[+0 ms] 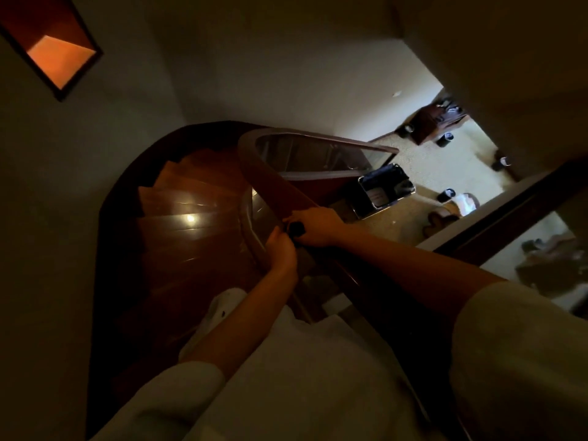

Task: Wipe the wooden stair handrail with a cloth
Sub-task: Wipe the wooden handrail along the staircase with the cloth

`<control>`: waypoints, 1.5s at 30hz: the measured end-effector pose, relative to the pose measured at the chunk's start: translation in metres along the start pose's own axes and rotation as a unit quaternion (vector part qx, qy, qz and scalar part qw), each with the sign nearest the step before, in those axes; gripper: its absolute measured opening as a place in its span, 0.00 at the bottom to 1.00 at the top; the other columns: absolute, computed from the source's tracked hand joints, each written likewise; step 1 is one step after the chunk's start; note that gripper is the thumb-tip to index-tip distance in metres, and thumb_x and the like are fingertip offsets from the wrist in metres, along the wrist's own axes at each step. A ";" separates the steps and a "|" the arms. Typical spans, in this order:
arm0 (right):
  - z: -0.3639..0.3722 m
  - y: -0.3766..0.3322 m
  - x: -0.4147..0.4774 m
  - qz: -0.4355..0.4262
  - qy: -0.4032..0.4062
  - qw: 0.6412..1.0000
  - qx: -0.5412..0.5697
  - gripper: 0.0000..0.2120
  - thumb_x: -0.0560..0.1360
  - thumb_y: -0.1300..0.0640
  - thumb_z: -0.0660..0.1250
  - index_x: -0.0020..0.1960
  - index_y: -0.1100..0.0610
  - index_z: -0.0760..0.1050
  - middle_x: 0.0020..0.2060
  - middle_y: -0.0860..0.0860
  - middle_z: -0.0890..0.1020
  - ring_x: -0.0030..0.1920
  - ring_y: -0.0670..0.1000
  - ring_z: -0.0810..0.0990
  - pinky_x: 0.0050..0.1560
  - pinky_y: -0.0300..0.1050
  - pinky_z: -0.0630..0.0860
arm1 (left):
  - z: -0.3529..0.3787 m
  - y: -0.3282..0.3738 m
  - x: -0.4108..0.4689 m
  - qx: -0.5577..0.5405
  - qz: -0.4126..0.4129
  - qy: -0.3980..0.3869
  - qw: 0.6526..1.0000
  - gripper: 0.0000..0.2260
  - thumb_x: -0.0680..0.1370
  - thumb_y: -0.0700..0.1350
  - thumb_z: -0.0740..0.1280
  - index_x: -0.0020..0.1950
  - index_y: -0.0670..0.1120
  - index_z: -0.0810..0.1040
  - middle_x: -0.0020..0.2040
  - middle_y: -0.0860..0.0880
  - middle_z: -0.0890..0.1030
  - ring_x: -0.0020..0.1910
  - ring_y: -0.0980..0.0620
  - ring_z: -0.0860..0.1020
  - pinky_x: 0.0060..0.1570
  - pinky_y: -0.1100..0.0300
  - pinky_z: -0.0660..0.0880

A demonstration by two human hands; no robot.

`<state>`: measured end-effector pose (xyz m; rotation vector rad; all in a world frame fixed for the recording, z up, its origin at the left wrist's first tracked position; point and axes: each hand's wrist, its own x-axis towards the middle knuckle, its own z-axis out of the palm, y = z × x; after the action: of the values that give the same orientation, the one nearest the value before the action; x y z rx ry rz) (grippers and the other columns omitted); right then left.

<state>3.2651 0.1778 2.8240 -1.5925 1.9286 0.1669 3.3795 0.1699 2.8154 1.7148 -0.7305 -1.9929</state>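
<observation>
Right hand [315,226] grips the dark, mostly covered cloth [296,230] on the wooden handrail [273,183]. Left hand [283,251] curls alongside; its grasp is indiscernible in shadow.

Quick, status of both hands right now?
The left hand grips the handrail, fingers curled over its edge.
The right hand holds the dark cloth on the handrail.
</observation>
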 end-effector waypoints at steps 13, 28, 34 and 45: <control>0.019 -0.056 -0.189 0.159 0.023 0.972 -0.173 0.24 0.78 0.51 0.67 0.73 0.50 0.69 0.79 0.50 0.56 0.78 0.55 0.56 0.75 0.53 0.55 | -0.013 -0.018 -0.084 0.059 -0.094 -0.247 0.963 0.26 0.83 0.37 0.56 0.80 0.48 0.52 0.73 0.39 0.66 0.69 0.39 0.70 0.62 0.51 0.72; 0.015 -0.054 -0.111 0.294 0.043 0.940 -0.169 0.27 0.82 0.38 0.49 0.79 0.42 0.52 0.76 0.53 0.62 0.71 0.60 0.67 0.64 0.55 0.68 | -0.087 0.033 -0.052 0.048 -0.085 -0.194 0.976 0.21 0.84 0.39 0.55 0.78 0.45 0.59 0.75 0.42 0.64 0.74 0.44 0.64 0.69 0.52 0.66; 0.016 -0.062 -0.028 0.273 0.092 0.954 -0.085 0.20 0.79 0.53 0.64 0.71 0.46 0.70 0.70 0.51 0.71 0.69 0.55 0.69 0.66 0.51 0.67 | -0.098 0.060 -0.027 0.027 -0.026 -0.118 0.992 0.21 0.84 0.39 0.56 0.77 0.45 0.60 0.75 0.41 0.64 0.73 0.44 0.65 0.69 0.51 0.67; 0.026 -0.057 -0.161 0.187 0.088 0.971 -0.123 0.11 0.70 0.43 0.74 0.45 0.49 0.81 0.75 0.49 0.65 0.77 0.56 0.57 0.76 0.63 0.49 | -0.054 0.031 -0.044 0.081 -0.055 -0.176 0.980 0.20 0.83 0.37 0.56 0.76 0.45 0.63 0.72 0.40 0.68 0.70 0.44 0.69 0.69 0.52 0.68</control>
<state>3.3393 0.3105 2.9050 -1.4144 2.4155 0.4507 3.4386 0.1663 2.8636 1.5311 -0.9555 -2.4080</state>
